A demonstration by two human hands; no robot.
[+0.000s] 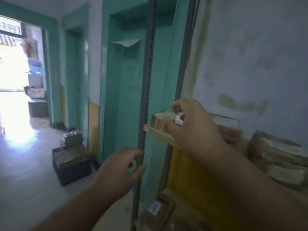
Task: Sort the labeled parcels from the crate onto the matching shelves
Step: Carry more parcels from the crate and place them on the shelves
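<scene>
My right hand (191, 124) rests on a small brown parcel (160, 120) with a white label, which sits at the left end of a wooden shelf (158, 133); thumb and fingers wrap its right side. My left hand (120, 170) hovers lower, fingers apart, just left of the grey shelf upright (145, 100), holding nothing. The dark crate (71, 165) stands on the floor at the left, with brown parcels in it and one (73, 137) behind it. More taped parcels (276, 157) lie on the same shelf at the right.
Teal door frames (116, 80) and a white stained wall (250, 55) stand behind the rack. A lower shelf holds a labelled parcel (160, 209). A bright doorway (13, 80) opens at the far left, with boxes (35, 97) beside it.
</scene>
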